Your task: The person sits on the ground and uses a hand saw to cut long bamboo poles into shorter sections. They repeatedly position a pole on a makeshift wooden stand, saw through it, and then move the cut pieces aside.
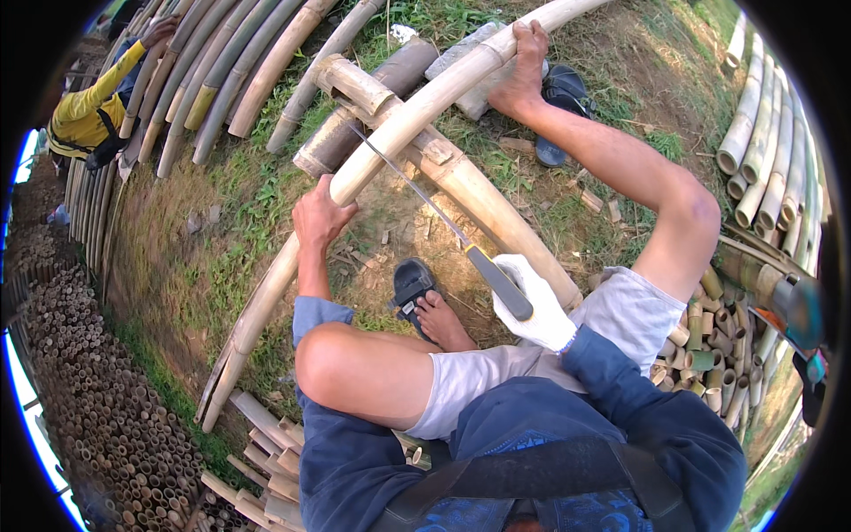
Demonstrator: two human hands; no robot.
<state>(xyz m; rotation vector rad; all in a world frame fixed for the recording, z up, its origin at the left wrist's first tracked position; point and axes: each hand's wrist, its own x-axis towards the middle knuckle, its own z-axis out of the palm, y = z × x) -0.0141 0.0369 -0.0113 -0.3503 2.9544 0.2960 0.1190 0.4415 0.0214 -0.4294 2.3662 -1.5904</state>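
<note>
- Bamboo pole (425, 108) is slanting over a bamboo support (487, 199), the left hand (321, 211) clasping it.
- Gloved right hand (532, 306) is grasping a handsaw (480, 262); its blade is crossing the pole, though whether it is biting in is hard to tell.
- Bare foot (521, 75) is touching the pole farther along.
- Cut bamboo pieces (700, 359) are lying at right.

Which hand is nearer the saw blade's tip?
Left. The left hand holds the bamboo pole near the tip; the gloved right hand is farther off, gripping the saw handle.
</note>
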